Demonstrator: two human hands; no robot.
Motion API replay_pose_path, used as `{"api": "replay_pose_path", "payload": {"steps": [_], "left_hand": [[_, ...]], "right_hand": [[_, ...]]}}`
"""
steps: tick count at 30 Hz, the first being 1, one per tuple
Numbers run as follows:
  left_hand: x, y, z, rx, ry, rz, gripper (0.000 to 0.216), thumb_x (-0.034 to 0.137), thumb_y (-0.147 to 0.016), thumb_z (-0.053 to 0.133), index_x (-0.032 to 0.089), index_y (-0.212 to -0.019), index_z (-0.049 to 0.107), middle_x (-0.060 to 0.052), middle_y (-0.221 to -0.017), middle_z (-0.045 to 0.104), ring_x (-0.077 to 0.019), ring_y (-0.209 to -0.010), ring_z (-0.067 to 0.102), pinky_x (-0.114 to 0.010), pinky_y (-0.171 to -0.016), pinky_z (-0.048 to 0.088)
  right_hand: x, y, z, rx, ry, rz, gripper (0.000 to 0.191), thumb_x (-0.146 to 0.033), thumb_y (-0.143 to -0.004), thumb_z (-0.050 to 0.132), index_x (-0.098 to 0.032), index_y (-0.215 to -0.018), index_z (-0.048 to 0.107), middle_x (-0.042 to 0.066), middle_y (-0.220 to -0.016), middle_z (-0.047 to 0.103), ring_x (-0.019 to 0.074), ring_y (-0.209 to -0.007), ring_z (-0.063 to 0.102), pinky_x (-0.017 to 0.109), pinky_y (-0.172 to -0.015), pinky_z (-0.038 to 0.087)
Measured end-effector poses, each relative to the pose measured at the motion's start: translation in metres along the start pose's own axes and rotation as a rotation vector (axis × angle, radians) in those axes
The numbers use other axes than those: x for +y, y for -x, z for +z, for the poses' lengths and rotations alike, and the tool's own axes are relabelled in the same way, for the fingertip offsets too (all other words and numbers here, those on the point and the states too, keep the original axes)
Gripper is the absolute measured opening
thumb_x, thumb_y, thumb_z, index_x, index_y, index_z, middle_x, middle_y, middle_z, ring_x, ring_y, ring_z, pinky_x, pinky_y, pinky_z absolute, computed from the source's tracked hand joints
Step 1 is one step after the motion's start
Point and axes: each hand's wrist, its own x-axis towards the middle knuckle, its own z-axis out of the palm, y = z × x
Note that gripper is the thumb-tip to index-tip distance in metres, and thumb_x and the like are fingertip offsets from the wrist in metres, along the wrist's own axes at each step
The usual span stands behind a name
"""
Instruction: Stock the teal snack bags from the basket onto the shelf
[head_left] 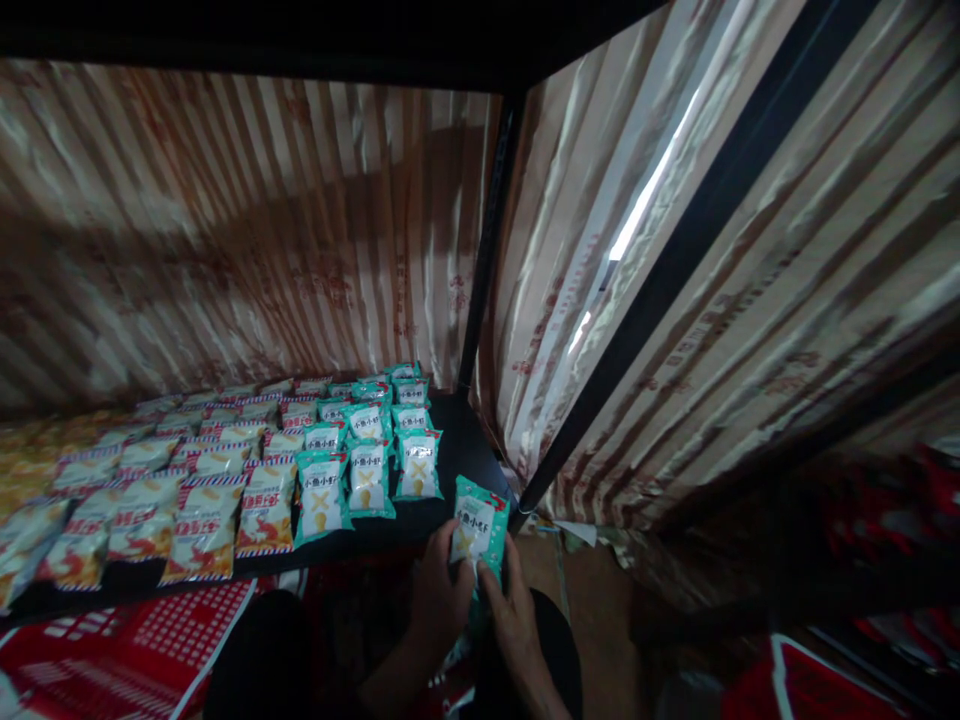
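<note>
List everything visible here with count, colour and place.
teal packets: about a dozen, teal, shelf's right end
striped packets: many, white-red, shelf's middle
yellow packets: several, yellow, shelf's far left
shelf: one, black, lower left
curtain: count unclear, beige striped, behind
frame posts: two, black, right half
printed sheet: one, red-white, below shelf
held packet: one, teal, in both grips
left grip: one, shut on held packet
right grip: one, shut on held packet

held teal packet point(480, 528) reads 小鱼小虾, shelved teal packets point(322, 497) likewise
</note>
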Motion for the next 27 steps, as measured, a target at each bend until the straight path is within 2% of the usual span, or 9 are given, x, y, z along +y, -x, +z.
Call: {"api": "replay_pose_path", "payload": {"steps": [6,9,13,15,18,21,27], "left_hand": [[0.020,-0.022,0.006,-0.024,-0.136,0.045,0.060,0.027,-0.080,0.040,0.002,-0.135,0.043,-0.019,-0.140,0.047,-0.0231,-0.131,0.044,-0.032,-0.111,0.032],[0.026,-0.037,0.010,0.002,-0.219,0.044,0.059,0.024,-0.081,0.036,0.002,-0.135,0.045,-0.018,-0.139,0.049,-0.0232,-0.129,0.045,-0.033,-0.110,0.032],[0.026,-0.054,0.014,0.013,-0.295,0.029,0.059,0.023,-0.082,0.033,0.002,-0.136,0.044,-0.018,-0.141,0.047,-0.0248,-0.130,0.044,-0.037,-0.111,0.030],[0.025,-0.060,0.017,0.006,-0.295,0.017,0.059,0.022,-0.082,0.033,0.002,-0.137,0.043,-0.018,-0.142,0.046,-0.0241,-0.132,0.042,-0.037,-0.113,0.029],[0.025,-0.066,0.023,-0.011,-0.268,-0.007,0.059,0.022,-0.082,0.035,0.000,-0.137,0.042,-0.019,-0.144,0.044,-0.0234,-0.134,0.039,-0.034,-0.114,0.027],[0.028,-0.074,0.031,0.004,-0.232,-0.041,0.059,0.026,-0.085,0.035,-0.001,-0.137,0.042,-0.020,-0.146,0.040,-0.0242,-0.137,0.035,-0.034,-0.115,0.025],[0.026,-0.094,0.043,0.038,-0.192,-0.073,0.058,0.036,-0.090,0.031,0.003,-0.135,0.047,-0.020,-0.150,0.032,-0.0232,-0.140,0.030,-0.033,-0.116,0.023]], "right_hand": [[-0.003,-0.036,0.004,-0.036,0.010,-0.047,0.075,-0.056,-0.083,0.049,-0.015,-0.143,0.034,0.013,-0.138,0.051,0.0244,-0.126,0.050,0.035,-0.105,0.040],[-0.006,-0.056,0.005,-0.072,0.113,-0.138,0.066,-0.054,-0.083,0.051,-0.016,-0.136,0.044,0.013,-0.132,0.056,0.0252,-0.122,0.053,0.037,-0.105,0.040],[-0.003,-0.080,0.008,-0.059,0.245,-0.206,0.052,-0.052,-0.080,0.055,-0.015,-0.115,0.061,0.014,-0.111,0.065,0.0281,-0.107,0.060,0.041,-0.097,0.046],[-0.001,-0.088,0.010,-0.048,0.249,-0.230,0.052,-0.050,-0.081,0.053,-0.015,-0.119,0.059,0.014,-0.113,0.065,0.0280,-0.107,0.060,0.042,-0.096,0.046],[-0.001,-0.095,0.015,-0.002,0.230,-0.233,0.060,-0.048,-0.084,0.048,-0.015,-0.134,0.046,0.014,-0.122,0.062,0.0273,-0.112,0.059,0.041,-0.096,0.046],[-0.002,-0.103,0.020,0.032,0.235,-0.223,0.063,-0.048,-0.086,0.044,-0.014,-0.139,0.038,0.015,-0.125,0.060,0.0271,-0.114,0.059,0.041,-0.097,0.046],[-0.001,-0.131,0.029,0.079,0.306,-0.257,0.055,-0.043,-0.086,0.037,-0.013,-0.132,0.046,0.016,-0.120,0.062,0.0271,-0.111,0.058,0.042,-0.098,0.045]]}}
